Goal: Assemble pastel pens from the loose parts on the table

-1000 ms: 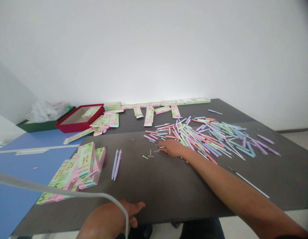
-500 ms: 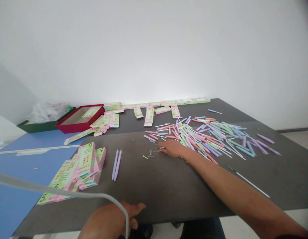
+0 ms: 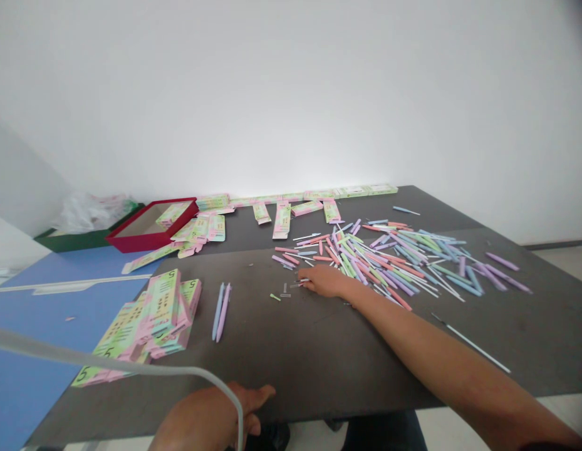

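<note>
My right hand [image 3: 321, 280] reaches to the left end of a heap of pastel pen parts [image 3: 373, 257]. Its fingers are bent down and drawn together at the tabletop; what lies between them is too small to make out. Just left of the fingertips are small clear plastic pieces [image 3: 285, 294] and a little green clip [image 3: 274, 297]. My left hand [image 3: 244, 401] rests at the table's near edge, one finger stretched out and the others partly hidden, with nothing visible in it. Two assembled-looking pens, one blue [image 3: 218, 311] and one purple [image 3: 223, 313], lie side by side beyond it.
Printed pen boxes [image 3: 161, 304] are stacked at the left; more boxes [image 3: 282, 220] line the wall. A red tray [image 3: 140, 242] and a green tray [image 3: 69, 241] with a plastic bag stand far left. A pale cable [image 3: 131, 368] crosses in front. One refill [image 3: 473, 344] lies right of my forearm.
My right hand's fingertips have shifted very slightly at the edge of the heap. My left hand and the pens stay where they were.
</note>
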`<state>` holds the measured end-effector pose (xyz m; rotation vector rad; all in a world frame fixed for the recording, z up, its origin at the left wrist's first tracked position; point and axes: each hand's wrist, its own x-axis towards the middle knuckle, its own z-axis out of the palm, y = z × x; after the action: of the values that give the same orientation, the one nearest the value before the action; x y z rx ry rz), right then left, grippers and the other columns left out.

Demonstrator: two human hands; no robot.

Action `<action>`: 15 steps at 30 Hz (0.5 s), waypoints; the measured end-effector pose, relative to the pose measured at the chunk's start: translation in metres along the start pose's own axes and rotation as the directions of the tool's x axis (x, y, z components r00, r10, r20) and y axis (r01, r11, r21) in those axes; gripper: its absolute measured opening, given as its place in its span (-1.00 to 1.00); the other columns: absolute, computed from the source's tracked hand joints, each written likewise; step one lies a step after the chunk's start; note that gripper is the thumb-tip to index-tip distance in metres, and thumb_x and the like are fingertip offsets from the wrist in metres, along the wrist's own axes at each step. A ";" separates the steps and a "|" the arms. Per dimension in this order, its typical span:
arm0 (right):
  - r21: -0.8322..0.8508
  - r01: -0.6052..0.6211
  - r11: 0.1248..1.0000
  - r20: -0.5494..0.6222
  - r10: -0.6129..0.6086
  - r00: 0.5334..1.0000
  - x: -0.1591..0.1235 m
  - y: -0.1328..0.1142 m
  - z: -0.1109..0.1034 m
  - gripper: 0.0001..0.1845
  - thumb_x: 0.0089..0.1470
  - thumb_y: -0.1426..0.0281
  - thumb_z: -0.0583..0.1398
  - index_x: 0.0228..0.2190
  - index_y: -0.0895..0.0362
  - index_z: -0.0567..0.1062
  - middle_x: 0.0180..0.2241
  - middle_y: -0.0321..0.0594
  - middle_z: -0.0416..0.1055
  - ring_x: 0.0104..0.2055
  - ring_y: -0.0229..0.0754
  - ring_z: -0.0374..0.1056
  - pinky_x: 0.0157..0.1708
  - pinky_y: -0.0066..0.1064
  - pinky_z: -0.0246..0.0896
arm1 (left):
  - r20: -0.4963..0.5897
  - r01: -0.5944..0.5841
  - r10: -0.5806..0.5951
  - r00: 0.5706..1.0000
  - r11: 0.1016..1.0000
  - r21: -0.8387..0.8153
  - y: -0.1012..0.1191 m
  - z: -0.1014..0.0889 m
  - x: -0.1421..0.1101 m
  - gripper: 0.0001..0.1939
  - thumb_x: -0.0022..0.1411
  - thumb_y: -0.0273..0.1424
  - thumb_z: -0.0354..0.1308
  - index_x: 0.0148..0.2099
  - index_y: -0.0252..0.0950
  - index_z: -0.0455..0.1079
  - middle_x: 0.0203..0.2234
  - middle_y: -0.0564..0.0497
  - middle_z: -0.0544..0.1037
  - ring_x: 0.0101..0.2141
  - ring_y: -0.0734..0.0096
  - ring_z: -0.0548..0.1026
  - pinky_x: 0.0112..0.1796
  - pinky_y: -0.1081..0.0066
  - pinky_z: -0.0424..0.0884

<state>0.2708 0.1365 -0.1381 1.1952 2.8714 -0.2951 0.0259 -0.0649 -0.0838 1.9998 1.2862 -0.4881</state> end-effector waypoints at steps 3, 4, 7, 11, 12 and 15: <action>0.007 0.000 1.000 0.008 0.000 1.000 0.000 0.000 0.000 -0.74 0.16 0.32 0.07 -0.11 0.08 0.37 -0.24 -0.10 0.48 -0.21 -0.06 0.39 -0.35 -0.41 0.09 | -0.004 -0.006 0.005 1.000 1.000 -0.001 0.001 0.000 0.000 -0.43 0.13 -0.41 -0.04 0.22 -0.09 0.22 -0.40 0.08 0.62 -0.43 0.34 0.54 -0.47 0.53 0.34; 0.009 -0.001 1.000 0.010 0.001 1.000 -0.001 0.000 -0.001 -0.74 0.15 0.32 0.08 -0.11 0.08 0.36 -0.23 -0.10 0.47 -0.21 -0.06 0.39 -0.35 -0.41 0.09 | -0.011 -0.005 0.005 1.000 1.000 0.009 0.002 -0.001 -0.001 -0.44 0.14 -0.40 -0.04 0.21 -0.09 0.24 -0.41 0.07 0.61 -0.43 0.32 0.53 -0.49 0.53 0.34; 0.017 -0.002 1.000 0.015 0.002 1.000 -0.001 0.000 0.000 -0.72 0.14 0.32 0.09 -0.10 0.10 0.35 -0.25 -0.09 0.47 -0.21 -0.05 0.39 -0.37 -0.41 0.09 | -0.025 -0.005 0.006 1.000 0.999 0.044 0.006 -0.004 -0.002 -0.47 0.14 -0.38 -0.03 0.19 -0.09 0.27 -0.42 0.05 0.61 -0.43 0.30 0.53 -0.52 0.52 0.32; 0.028 0.002 1.000 0.015 -0.003 1.000 0.000 -0.001 0.000 -0.73 0.14 0.31 0.08 -0.11 0.11 0.34 -0.23 -0.08 0.46 -0.20 -0.04 0.39 -0.38 -0.41 0.10 | -0.047 -0.010 0.011 0.999 0.999 0.039 0.006 -0.003 -0.003 -0.48 0.15 -0.38 -0.03 0.17 -0.12 0.30 -0.44 0.02 0.60 -0.46 0.34 0.52 -0.53 0.54 0.30; 0.031 0.003 1.000 0.015 -0.003 1.000 0.000 -0.002 0.001 -0.73 0.14 0.31 0.08 -0.11 0.11 0.33 -0.23 -0.08 0.46 -0.20 -0.04 0.39 -0.38 -0.41 0.10 | -0.048 -0.014 0.015 0.999 0.999 0.029 0.005 -0.002 -0.003 -0.48 0.14 -0.39 -0.02 0.17 -0.12 0.30 -0.45 0.03 0.60 -0.47 0.35 0.52 -0.54 0.55 0.30; 0.038 -0.001 0.999 0.014 0.000 1.000 0.003 -0.004 0.002 -0.72 0.15 0.29 0.08 -0.10 0.10 0.33 -0.22 -0.09 0.46 -0.20 -0.05 0.39 -0.36 -0.40 0.11 | -0.038 -0.007 0.008 0.999 1.000 0.023 0.005 -0.001 -0.004 -0.47 0.14 -0.40 -0.02 0.18 -0.09 0.28 -0.41 0.02 0.60 -0.44 0.32 0.53 -0.50 0.52 0.34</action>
<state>0.2663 0.1354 -0.1393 1.1946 2.8662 -0.3587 0.0286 -0.0676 -0.0788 2.0414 1.3011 -0.4645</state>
